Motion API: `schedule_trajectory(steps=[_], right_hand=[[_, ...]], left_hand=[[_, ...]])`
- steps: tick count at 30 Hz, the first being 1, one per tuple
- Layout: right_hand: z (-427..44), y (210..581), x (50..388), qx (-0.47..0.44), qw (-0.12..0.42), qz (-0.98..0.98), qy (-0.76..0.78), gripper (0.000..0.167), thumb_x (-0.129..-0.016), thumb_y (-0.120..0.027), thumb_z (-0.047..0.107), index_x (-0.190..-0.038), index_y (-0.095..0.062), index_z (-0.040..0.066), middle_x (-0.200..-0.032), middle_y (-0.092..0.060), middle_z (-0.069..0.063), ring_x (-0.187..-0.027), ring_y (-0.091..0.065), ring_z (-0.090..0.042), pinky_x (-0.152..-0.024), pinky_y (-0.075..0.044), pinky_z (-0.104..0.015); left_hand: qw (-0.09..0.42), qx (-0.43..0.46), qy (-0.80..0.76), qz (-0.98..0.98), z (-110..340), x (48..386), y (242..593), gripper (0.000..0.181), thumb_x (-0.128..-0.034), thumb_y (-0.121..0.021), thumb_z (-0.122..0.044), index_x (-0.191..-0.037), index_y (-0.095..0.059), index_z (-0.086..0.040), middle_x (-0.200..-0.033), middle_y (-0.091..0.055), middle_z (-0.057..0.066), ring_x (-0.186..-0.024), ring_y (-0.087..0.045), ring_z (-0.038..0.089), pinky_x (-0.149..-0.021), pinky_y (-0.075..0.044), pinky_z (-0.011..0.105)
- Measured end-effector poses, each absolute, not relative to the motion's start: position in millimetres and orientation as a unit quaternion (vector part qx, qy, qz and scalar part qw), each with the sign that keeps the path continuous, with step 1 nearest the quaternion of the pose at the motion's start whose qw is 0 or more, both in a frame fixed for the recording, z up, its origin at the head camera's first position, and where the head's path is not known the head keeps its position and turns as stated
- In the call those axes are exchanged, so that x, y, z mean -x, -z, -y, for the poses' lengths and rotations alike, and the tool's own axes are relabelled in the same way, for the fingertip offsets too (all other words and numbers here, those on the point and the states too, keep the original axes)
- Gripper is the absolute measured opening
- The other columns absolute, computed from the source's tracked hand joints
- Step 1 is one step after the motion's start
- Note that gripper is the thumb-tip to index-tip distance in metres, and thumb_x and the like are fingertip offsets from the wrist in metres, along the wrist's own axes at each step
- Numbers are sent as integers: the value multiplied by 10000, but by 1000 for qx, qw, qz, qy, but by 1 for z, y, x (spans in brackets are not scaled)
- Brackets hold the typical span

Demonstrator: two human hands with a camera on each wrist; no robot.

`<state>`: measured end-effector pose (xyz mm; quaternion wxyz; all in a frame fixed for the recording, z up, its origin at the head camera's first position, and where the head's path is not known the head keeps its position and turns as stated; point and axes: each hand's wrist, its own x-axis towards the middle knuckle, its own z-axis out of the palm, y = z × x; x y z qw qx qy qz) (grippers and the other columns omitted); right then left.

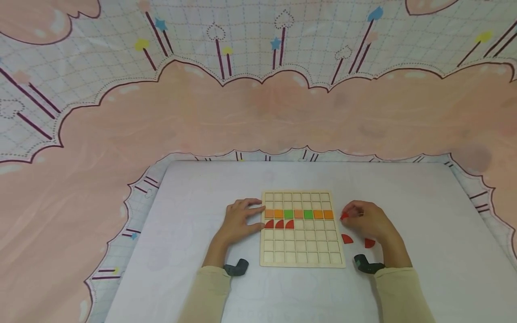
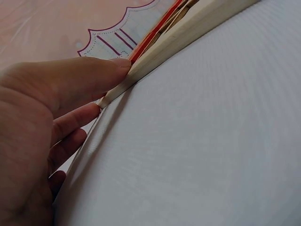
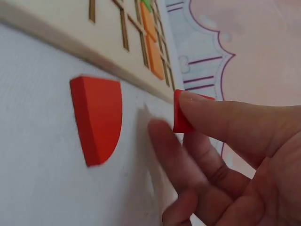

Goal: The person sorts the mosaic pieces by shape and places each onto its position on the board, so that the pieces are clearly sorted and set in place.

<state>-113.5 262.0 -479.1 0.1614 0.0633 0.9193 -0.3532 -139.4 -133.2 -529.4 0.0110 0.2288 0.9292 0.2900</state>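
Note:
A wooden grid board (image 1: pixel 300 267) lies flat on the table. One row of its cells holds several orange, peach and green squares (image 1: pixel 308 214). Below them, three red quarter-circle tiles (image 1: pixel 279 224) fill the leftmost cells. My left hand (image 1: pixel 240 220) rests at the board's left side, thumb and fingertips touching the edge, fingers extended. Off the right edge, my right hand (image 1: pixel 369 220) pinches a red quarter-circle tile (image 3: pixel 181 117) between thumb and fingers, raised above the table in the right wrist view. Two loose red tiles, one nearer the board (image 1: pixel 347 239) and one farther right (image 1: pixel 369 243), lie below this hand.
The white tabletop (image 1: pixel 181 215) surrounds the board. Behind it hangs a peach and white patterned cloth (image 1: pixel 258 112). A dark wrist-worn device sits at the left wrist (image 1: pixel 237 268) and another at the right wrist (image 1: pixel 367 264), both over beige sleeves.

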Motion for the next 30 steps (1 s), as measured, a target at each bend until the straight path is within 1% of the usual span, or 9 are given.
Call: schedule_trajectory(steps=[3,5,11,13,15,18,21,24,30], right_hand=[[-260,477,114,-62,156,-914,368,258,-905,-729,269,-1144,-696,176,-1149,-649,-88,-1131,-541,-318,-847,-494,-428],[-257,475,115,-57,153,-911,380,270,-913,-718,255,-1162,-690,157,-1153,-665,-94,-1126,-555,-314,-876,-488,-434],[-246,474,117,-32,149,-895,420,251,-916,-729,225,-1136,-709,106,-1073,-714,-82,-1019,-590,-260,-852,-458,-346],[-241,475,117,-26,151,-889,431,249,-913,-737,226,-1128,-718,103,-1072,-716,-76,-1004,-593,-249,-842,-457,-328],[-237,476,117,-19,154,-884,440,250,-912,-738,221,-1130,-721,100,-1086,-718,-84,-1005,-597,-247,-832,-462,-321],[-231,478,117,-19,161,-874,458,260,-911,-744,216,-1144,-721,103,-1128,-709,-93,-1005,-605,-245,-811,-500,-314],[-224,480,118,-19,159,-869,469,281,-910,-757,212,-1163,-712,101,-1133,-711,-94,-972,-623,-235,-796,-522,-308],[-217,483,118,-18,148,-870,471,296,-902,-773,228,-1159,-704,99,-1098,-722,-83,-948,-638,-219,-796,-511,-309],[-204,488,119,-3,130,-875,465,242,-880,-792,202,-1095,-732,108,-1004,-733,-51,-900,-654,-177,-833,-497,-320]], left_hand=[[15,-225,-289,-930,133,139,529,561,-855,-774,-410,-1373,-665,-224,-1475,-557,-23,-1360,-464,246,-1069,-314,520],[19,-223,-288,-931,133,139,529,566,-858,-775,-413,-1380,-659,-228,-1481,-551,-27,-1361,-463,243,-1078,-310,521],[20,-224,-293,-929,134,139,528,564,-856,-774,-403,-1378,-661,-221,-1478,-552,-27,-1349,-473,246,-1088,-304,533],[19,-224,-297,-928,134,139,527,562,-857,-776,-396,-1377,-662,-216,-1477,-554,-20,-1349,-473,252,-1089,-302,539],[20,-223,-298,-928,134,138,526,564,-861,-775,-394,-1383,-657,-217,-1483,-550,-15,-1357,-467,255,-1094,-298,541],[18,-223,-299,-928,134,138,526,557,-863,-777,-387,-1380,-659,-216,-1483,-550,-10,-1358,-464,254,-1091,-300,542],[19,-224,-299,-927,133,138,526,557,-866,-776,-391,-1382,-658,-220,-1484,-548,-13,-1359,-461,249,-1092,-297,538],[23,-224,-298,-927,134,139,527,560,-868,-774,-397,-1387,-654,-225,-1485,-546,-16,-1359,-459,246,-1097,-292,535],[25,-224,-298,-928,133,139,527,567,-861,-774,-398,-1385,-654,-216,-1490,-546,-12,-1369,-461,254,-1100,-293,536]])
